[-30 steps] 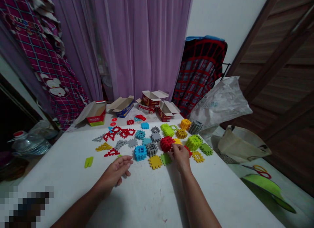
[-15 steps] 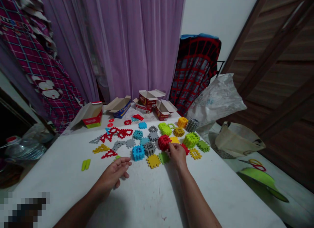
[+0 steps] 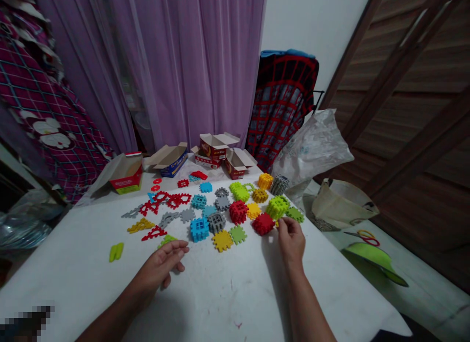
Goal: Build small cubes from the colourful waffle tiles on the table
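My left hand [image 3: 163,264] hovers over the white table, fingers apart and holding nothing, just in front of a light green piece [image 3: 167,240] and left of the blue block stack [image 3: 199,229]. At the right, my right hand [image 3: 292,239] has its thumb and fingers pinched at a yellow piece, mostly hidden, beside a dark red stack [image 3: 263,224]. Behind that hand stand a lime green stack [image 3: 278,206] and a flat green piece [image 3: 294,214]. A yellow square [image 3: 222,241] and a green square [image 3: 238,234] lie between the hands.
Open boxes [image 3: 127,173] line the table's back edge. Red triangular pieces [image 3: 154,232] and two lime sticks [image 3: 116,252] lie at left. Beyond the right edge are a plastic bag [image 3: 312,146], a beige bag [image 3: 340,205], scissors [image 3: 363,237] and a green cap [image 3: 376,261].
My right hand has moved right, away from the taller red stack, to the yellow piece. A dark red stack now shows where that hand was. The view has shifted slightly; my left hand stays open.
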Demonstrator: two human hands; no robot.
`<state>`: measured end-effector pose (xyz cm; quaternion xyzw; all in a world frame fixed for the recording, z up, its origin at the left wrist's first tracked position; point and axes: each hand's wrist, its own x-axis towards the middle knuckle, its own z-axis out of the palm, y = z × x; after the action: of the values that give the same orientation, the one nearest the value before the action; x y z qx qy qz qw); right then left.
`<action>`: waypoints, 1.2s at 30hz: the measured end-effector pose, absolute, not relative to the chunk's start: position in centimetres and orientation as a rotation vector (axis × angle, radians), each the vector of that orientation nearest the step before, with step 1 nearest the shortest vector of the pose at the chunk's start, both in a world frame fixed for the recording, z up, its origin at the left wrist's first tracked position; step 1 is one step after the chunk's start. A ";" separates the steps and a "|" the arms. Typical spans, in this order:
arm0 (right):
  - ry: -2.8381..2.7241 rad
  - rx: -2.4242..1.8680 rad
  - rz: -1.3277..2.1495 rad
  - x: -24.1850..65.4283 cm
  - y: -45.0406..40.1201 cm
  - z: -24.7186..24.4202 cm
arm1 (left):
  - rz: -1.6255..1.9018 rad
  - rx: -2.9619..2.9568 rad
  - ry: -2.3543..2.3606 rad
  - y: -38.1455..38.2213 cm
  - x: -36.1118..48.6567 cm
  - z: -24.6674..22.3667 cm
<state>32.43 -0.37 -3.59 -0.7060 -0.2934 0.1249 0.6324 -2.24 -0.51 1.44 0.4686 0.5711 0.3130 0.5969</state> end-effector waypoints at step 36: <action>-1.576 -1.176 -0.313 22.8 0.7 -1.7 | 0.383 2.128 2.155 10.8 -11.1 3.0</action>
<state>22.82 0.69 -1.75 -0.4955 -0.6643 -0.1319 0.5439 -11.15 10.75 2.96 0.6963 0.7053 0.1255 0.0444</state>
